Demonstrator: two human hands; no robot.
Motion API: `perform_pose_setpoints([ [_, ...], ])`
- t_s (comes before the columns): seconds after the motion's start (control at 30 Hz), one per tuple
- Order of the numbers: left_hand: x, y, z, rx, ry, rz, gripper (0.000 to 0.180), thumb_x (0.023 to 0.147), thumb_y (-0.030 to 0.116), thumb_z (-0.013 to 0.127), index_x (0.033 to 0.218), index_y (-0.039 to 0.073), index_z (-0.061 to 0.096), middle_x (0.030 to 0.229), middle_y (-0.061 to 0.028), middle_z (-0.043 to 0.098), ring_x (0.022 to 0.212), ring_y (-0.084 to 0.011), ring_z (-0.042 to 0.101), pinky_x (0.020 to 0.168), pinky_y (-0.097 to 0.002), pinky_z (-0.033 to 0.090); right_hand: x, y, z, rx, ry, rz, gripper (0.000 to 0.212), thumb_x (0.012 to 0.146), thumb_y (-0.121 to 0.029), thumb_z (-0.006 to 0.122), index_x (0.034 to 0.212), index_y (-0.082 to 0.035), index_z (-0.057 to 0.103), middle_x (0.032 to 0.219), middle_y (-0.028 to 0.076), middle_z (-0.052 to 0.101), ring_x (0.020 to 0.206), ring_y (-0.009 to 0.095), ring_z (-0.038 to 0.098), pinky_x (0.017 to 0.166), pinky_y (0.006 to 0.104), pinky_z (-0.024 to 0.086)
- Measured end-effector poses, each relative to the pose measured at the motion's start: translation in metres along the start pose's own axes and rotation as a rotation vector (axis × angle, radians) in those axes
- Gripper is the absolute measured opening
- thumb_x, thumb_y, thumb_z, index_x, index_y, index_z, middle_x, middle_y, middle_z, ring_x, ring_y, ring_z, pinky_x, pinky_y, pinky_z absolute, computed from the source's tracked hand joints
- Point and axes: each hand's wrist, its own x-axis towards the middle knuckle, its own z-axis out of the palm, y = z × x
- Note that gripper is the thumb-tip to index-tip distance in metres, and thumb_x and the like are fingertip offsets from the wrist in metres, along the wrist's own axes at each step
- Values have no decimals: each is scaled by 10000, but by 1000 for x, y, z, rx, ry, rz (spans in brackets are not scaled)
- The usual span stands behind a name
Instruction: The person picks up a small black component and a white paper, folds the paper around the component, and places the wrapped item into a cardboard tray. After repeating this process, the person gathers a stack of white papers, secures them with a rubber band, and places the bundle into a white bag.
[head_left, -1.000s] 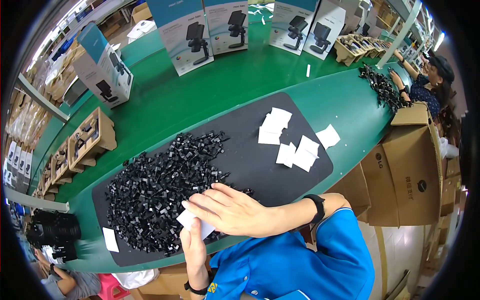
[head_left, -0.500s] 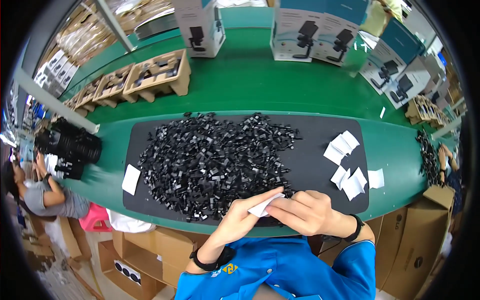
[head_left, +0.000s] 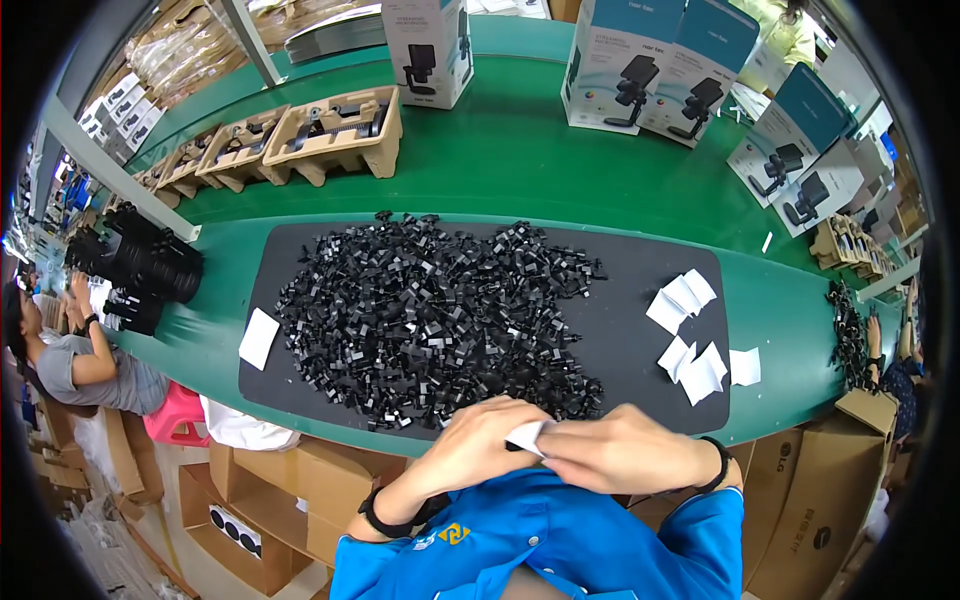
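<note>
A small folded white paper [head_left: 525, 436] is between my two hands, close to my chest at the near edge of the black mat [head_left: 635, 350]. My left hand [head_left: 478, 445] curls round its left side, with the fingers closed. My right hand [head_left: 618, 448] pinches the paper's right end between thumb and fingers. Just beyond my hands, a large heap of small black plastic parts [head_left: 430, 320] covers much of the mat. Several folded white papers [head_left: 682, 300] lie at the mat's right, and one white paper [head_left: 259, 338] rests at its left edge.
Brown moulded trays [head_left: 335, 135] holding black parts stand at far left. Printed product boxes [head_left: 620, 75] line the far side of the green table [head_left: 500, 140]. Black coiled items [head_left: 140, 265] sit left, near a seated person [head_left: 90, 365]. Cardboard boxes [head_left: 820, 500] stand below the table.
Both hands have come nearer my body with the paper. My left fingers, stretched out before, are now curled, and less of the paper shows. The view has shifted slightly.
</note>
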Motion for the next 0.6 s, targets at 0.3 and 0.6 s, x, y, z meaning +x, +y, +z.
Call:
perform_pose_setpoints([
  [0.3,-20,-16,-25,-320,331,-23,249,678,11,710,923,48,689,901,-58,689,868,-203,635,787,-318,494,23,106,13,-294,333,432,260,790,-335,708,763,-78,685,612,67,626,549,264,612,512,365,464],
  [0.6,-21,-19,-26,-528,383,-142,138,809,34,703,942,16,672,930,-37,668,897,-114,643,792,-258,502,16,113,26,-443,259,423,222,697,-245,769,735,-73,633,640,59,623,600,258,632,538,373,470],
])
